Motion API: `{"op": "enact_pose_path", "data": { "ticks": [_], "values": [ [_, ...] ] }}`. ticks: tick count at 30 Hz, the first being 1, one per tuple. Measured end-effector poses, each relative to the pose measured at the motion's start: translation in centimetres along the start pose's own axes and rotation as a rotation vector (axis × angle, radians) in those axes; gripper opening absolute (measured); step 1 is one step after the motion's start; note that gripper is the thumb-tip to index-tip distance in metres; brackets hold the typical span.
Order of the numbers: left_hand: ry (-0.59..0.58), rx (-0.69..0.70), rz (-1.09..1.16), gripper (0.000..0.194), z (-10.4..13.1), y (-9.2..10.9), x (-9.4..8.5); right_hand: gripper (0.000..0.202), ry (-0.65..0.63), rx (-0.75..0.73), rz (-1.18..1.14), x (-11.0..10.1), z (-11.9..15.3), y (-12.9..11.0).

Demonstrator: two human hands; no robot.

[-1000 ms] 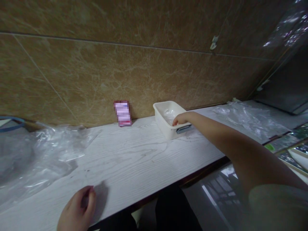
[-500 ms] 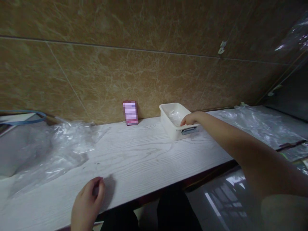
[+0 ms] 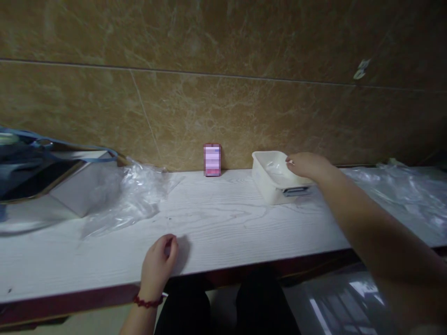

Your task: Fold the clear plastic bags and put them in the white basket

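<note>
My right hand [image 3: 304,165] is at the right side of a white plastic bin [image 3: 262,179], its fingers pinched together over the opening; a small whitish thing shows at the fingertips, too small to name. Clear plastic [image 3: 274,166] lies inside the bin. Above the front edge of the white table [image 3: 209,209], my left hand [image 3: 160,260] is curled with thumb and fingertips together. Whether it holds anything is hidden. A red bracelet [image 3: 148,302] circles the left wrist.
A phone with a lit screen [image 3: 212,160] leans on the brown marbled wall [image 3: 195,107]. To the left, clear plastic wrap [image 3: 139,195] lies beside a white box [image 3: 84,186] with a blue strap. More plastic sheeting [image 3: 401,186] covers the right end.
The view has turned left, so more of the white box shows. My right hand has lifted from inside the bin to above its rim. My left hand keeps its curl.
</note>
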State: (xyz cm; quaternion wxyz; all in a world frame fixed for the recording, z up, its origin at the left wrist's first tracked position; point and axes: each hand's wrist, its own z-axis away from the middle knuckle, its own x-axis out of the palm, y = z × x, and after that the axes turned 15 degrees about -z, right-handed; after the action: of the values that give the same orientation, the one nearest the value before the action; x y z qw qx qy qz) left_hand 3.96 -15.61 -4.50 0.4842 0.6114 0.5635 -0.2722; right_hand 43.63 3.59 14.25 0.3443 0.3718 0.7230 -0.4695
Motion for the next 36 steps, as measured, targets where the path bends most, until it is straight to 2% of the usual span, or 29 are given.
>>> {"op": "enact_pose_path", "data": {
  "ticks": [2,4,7,10,13,16,20,24,26,30,33,36],
  "values": [
    [-0.001,-0.008,0.020,0.022,0.0,0.1,-0.1,0.018,0.130,-0.079,0.008,2.2,1.3,-3.7],
    [-0.006,-0.021,0.048,0.021,0.0,0.2,-0.2,0.021,0.172,-0.180,-0.182,5.8,2.8,-7.8],
    [-0.009,-0.062,0.104,0.022,0.1,0.2,-0.3,0.018,0.063,-0.232,-0.454,12.9,5.0,-12.6],
    [-0.016,-0.107,0.179,0.024,0.0,-0.6,-0.8,0.016,-0.032,-0.222,-0.597,19.5,6.5,-14.5],
    [-0.021,-0.119,0.149,0.027,-0.7,-2.7,-2.0,0.017,-0.105,-0.202,-0.682,23.4,7.2,-13.9],
    [0.020,-0.090,-0.051,0.030,-2.4,-6.0,-3.6,0.017,-0.162,-0.165,-0.737,24.7,7.4,-12.8],
    [0.110,-0.061,-0.278,0.032,-5.9,-10.3,-4.6,0.017,-0.198,-0.133,-0.772,24.7,7.2,-12.3],
    [0.077,-0.044,-0.400,0.040,-10.1,-12.2,-4.6,0.018,-0.198,-0.127,-0.801,24.8,7.0,-12.3],
    [0.032,0.027,-0.413,0.045,-12.2,-12.6,-4.6,0.018,-0.196,-0.116,-0.820,25.0,6.9,-12.2],
    [-0.219,0.149,-0.361,0.048,-15.1,-13.4,-4.4,0.020,-0.192,-0.098,-0.838,25.3,6.8,-12.0],
    [-0.339,0.067,-0.283,0.037,-16.1,-14.2,-4.3,0.020,-0.191,-0.083,-0.827,25.2,6.8,-12.0],
    [-0.327,-0.075,-0.204,0.031,-16.4,-14.9,-4.6,0.019,-0.198,-0.077,-0.809,25.0,6.8,-12.1]
  ]
}}
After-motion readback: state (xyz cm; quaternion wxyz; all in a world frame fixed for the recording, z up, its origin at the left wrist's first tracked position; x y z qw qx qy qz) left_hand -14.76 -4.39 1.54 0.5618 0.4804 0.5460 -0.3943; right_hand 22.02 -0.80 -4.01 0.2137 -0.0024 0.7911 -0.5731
